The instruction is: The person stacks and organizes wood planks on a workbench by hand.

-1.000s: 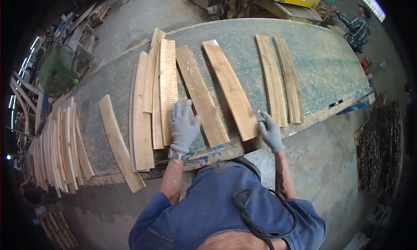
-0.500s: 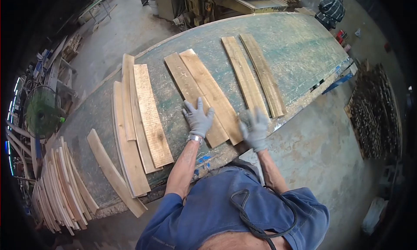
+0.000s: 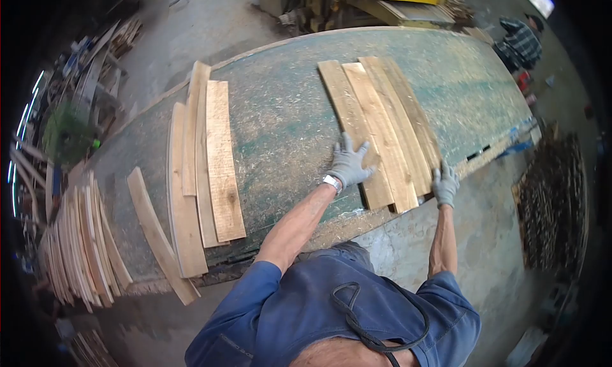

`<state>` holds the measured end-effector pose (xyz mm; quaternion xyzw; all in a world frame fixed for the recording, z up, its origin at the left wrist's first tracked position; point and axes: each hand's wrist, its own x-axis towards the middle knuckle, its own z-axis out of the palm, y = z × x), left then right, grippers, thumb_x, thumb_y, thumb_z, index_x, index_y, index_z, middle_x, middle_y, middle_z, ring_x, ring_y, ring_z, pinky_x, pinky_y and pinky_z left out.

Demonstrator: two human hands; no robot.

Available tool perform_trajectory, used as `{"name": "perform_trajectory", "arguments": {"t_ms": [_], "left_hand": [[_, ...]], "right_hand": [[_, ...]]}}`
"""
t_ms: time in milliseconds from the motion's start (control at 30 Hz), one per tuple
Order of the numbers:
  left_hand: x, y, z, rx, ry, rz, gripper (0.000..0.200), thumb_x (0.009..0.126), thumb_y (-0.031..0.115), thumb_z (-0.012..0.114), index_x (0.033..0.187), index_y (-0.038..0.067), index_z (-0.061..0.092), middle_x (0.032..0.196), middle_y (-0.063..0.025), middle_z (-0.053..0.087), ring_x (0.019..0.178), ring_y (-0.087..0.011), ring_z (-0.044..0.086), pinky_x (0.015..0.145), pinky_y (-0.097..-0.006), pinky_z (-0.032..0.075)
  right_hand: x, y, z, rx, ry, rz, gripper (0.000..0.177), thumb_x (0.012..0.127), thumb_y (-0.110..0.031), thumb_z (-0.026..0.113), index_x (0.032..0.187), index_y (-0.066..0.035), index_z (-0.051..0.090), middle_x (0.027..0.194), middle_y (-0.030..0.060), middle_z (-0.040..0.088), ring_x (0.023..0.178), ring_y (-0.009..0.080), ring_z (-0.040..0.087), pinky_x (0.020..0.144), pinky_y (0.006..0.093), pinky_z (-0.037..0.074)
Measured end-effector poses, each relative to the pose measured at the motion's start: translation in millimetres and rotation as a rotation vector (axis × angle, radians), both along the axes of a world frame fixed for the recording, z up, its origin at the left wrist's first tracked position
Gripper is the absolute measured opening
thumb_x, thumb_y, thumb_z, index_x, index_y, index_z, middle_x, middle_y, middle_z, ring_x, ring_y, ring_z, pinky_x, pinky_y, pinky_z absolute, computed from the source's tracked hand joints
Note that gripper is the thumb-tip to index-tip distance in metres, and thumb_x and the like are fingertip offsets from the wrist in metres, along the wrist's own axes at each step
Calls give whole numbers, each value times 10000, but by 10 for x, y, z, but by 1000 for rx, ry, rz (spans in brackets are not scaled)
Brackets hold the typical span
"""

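Several curved wooden slats (image 3: pixel 382 128) lie side by side on the green workbench (image 3: pixel 280 112), pushed together into one group. My left hand (image 3: pixel 349 163), in a grey glove, lies flat with spread fingers on the leftmost slat of that group. My right hand (image 3: pixel 444 184), also gloved, presses against the near end of the rightmost slat at the bench's edge. Neither hand grips anything.
A second cluster of slats (image 3: pixel 204 156) lies at the bench's left, with one loose slat (image 3: pixel 156 233) beside it. A stack of more slats (image 3: pixel 80 239) stands at far left. Another person (image 3: pixel 519 42) works beyond the bench. Sawdust covers the bench top.
Both hands slid two slats to the right until they met the two slats lying further right, closing the gaps. My view shifted right with them.
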<state>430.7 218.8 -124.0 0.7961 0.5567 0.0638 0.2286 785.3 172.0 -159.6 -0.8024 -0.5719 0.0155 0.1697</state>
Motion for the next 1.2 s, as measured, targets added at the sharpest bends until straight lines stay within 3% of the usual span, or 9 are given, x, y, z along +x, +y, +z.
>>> {"name": "perform_trajectory", "arguments": {"t_ms": [200,333,567,700,767,900,1067,1167,1200], "left_hand": [[14,-90,164,-55,-95,48,856,808,573,621,1509,175,332,1535,-383,8,1437,-523,78,1171,-521,177],[-2,-92,-8,22,-221,-3,855,794,557,633,1491,142,364,1523,-400,58,1443,-516,48,1172,-560,116],[-239,-198,299,-85,-160,20,859,819,570,603,1526,191,295,1559,-321,100,1457,-437,147,1167,-586,92],[-1080,-627,613,48,-93,210,773,881,503,552,1529,178,280,1574,-269,126,1468,-393,145,1177,-581,68],[-1623,-877,604,196,-1,408,750,891,506,541,1519,171,306,1576,-265,125,1470,-397,130,1171,-590,64],[-2692,-1494,645,385,310,870,749,872,576,541,1487,177,386,1558,-269,185,1450,-467,116,1139,-641,28],[-3415,-2082,386,298,404,1186,836,802,663,569,1499,252,358,1499,-328,273,1394,-500,239,1114,-643,135],[-3227,-2017,746,102,412,1184,858,763,676,602,1485,270,376,1396,-287,407,1164,-421,499,944,-611,384],[-3258,-1984,762,127,338,1191,875,741,675,624,1473,258,391,1289,-241,485,997,-363,593,777,-542,471]], "right_hand": [[-385,-513,145,307,-60,391,644,879,-392,572,1415,-55,452,1459,308,362,1330,474,365,1102,523,287],[-950,-723,-104,202,-280,516,685,915,-572,445,1453,-148,444,1501,222,362,1376,422,336,1095,571,260],[-1015,-433,-24,54,-403,432,687,948,-579,373,1450,-115,440,1509,186,372,1384,379,334,1097,537,252],[-945,-574,244,49,-412,630,634,923,-480,545,1417,-89,475,1478,181,419,1352,359,387,1119,490,260],[-895,-583,501,-24,-451,812,884,787,-725,564,1483,-204,408,1521,133,387,1359,407,368,1074,570,308],[-815,-503,506,-160,-395,790,913,775,-759,548,1494,-221,385,1542,115,356,1374,410,342,1082,557,307],[-995,-163,650,-423,-303,668,906,770,-731,580,1474,-188,406,1517,163,373,1377,417,329,1075,586,312],[-1695,-89,693,-266,104,735,800,845,-681,539,1463,-187,424,1498,184,396,1376,409,341,1056,572,354],[-2032,-47,607,-209,183,819,695,871,-500,594,1418,-93,458,1457,202,437,1345,391,389,1079,511,335]]}}
